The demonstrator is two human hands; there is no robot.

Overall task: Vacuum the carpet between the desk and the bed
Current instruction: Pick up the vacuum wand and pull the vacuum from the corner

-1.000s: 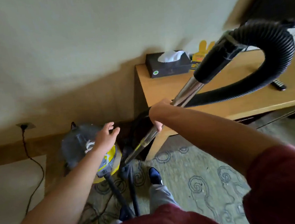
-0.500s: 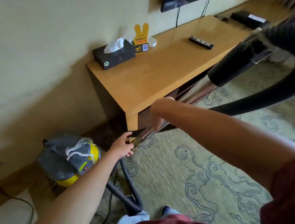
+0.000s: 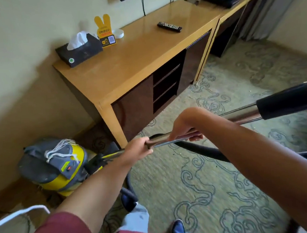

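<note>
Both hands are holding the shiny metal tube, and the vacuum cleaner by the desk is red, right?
Not quite. The head view shows the left hand and right hand both holding the metal tube, but the vacuum cleaner by the desk is yellow and grey, not red.

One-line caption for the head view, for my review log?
Both hands, left and right, grip the vacuum's metal wand beside the wooden desk.

Head cam, looks fwd/down, close over carpet [image 3: 200, 186].
</note>
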